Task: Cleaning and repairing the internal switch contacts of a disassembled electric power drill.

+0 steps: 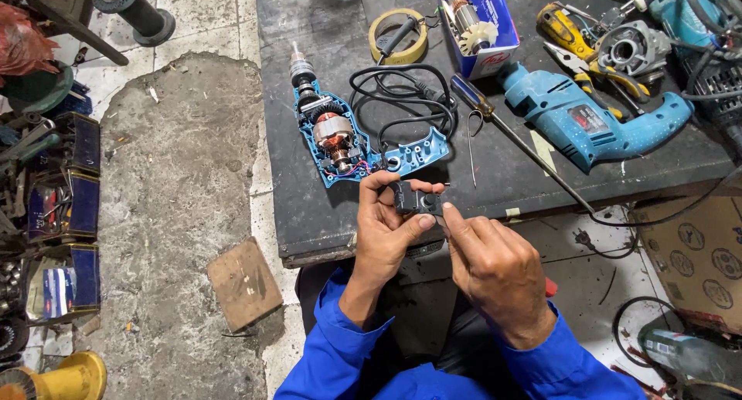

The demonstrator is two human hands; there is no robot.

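Switch block point(415, 200): small black part, held in the air just above the near edge of the workbench point(309, 214), between both hands.
Left hand point(384, 234): fingers are curled around the left side of the switch block; the thumb point(417, 224) is laid under its lower edge, the fingertips are hooked over its top. Closed on the part.
Right hand point(495, 268): fingers are drawn together, the forefinger point(457, 218) is pressed to the right end of the switch block. Whether the part is pinched or only touched cannot be told.
Position relative to fingers: the block is seen between left thumb and left fingertips, with the right fingertip touching from the right.
Opened drill point(340, 141): blue half-shell laid on the bench just beyond the hands, copper-wound motor and gear exposed, chuck pointed away.
Black cord point(402, 98): looped on the bench beside the opened drill, its near end run toward the shell.
Screwdriver point(495, 122): laid aslant to the right of the cord.
Whole blue drill point(587, 118): laid further right, well apart from the hands.
Tape roll point(398, 35): yellow, at the far side of the bench.
Box point(483, 25): blue and white, an armature stood inside.
Sleeves point(332, 346): blue, seen on both forearms.
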